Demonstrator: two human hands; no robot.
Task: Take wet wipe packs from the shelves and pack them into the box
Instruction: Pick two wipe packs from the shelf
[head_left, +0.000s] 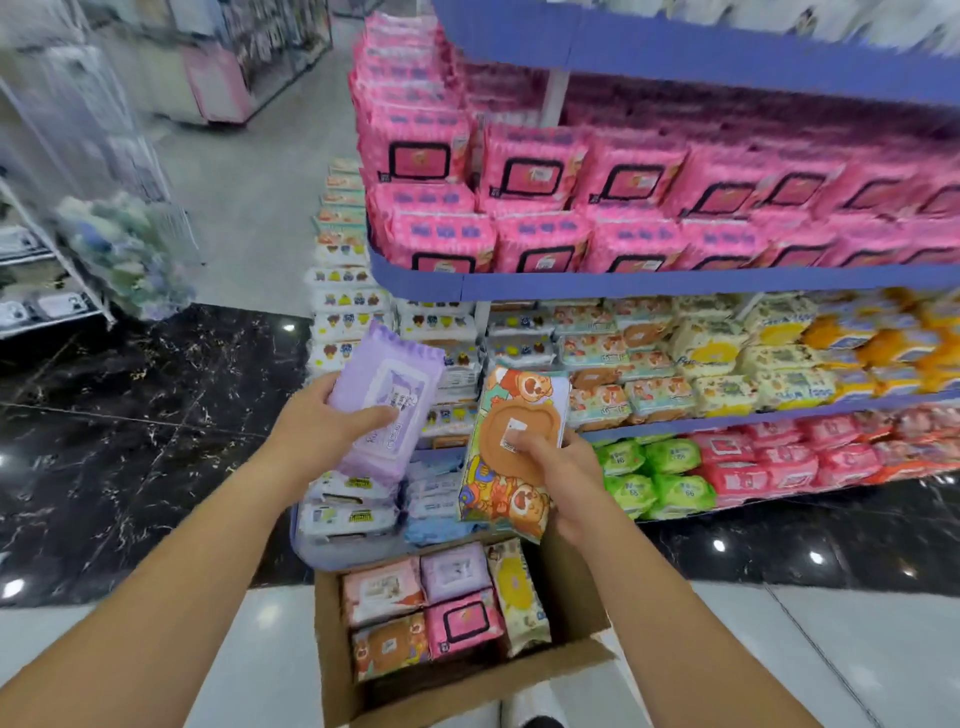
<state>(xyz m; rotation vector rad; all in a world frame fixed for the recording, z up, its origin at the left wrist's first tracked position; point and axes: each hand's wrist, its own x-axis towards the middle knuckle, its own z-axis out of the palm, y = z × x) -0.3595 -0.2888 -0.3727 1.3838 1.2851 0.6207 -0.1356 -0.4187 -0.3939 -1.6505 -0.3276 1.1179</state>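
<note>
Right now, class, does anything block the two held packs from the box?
Nothing visible does. The purple pack in the left hand and the bear pack in the right hand hang above the open box, only air between.

The green packs (680, 493) low on the right are showing the number 66 on their fronts. Print on the pink packs (535, 171) and the yellow packs (706, 353) is coming out too blurred to read.

left hand (311, 422) extended forward, gripping, right hand (565, 472) alongside, gripping
</note>
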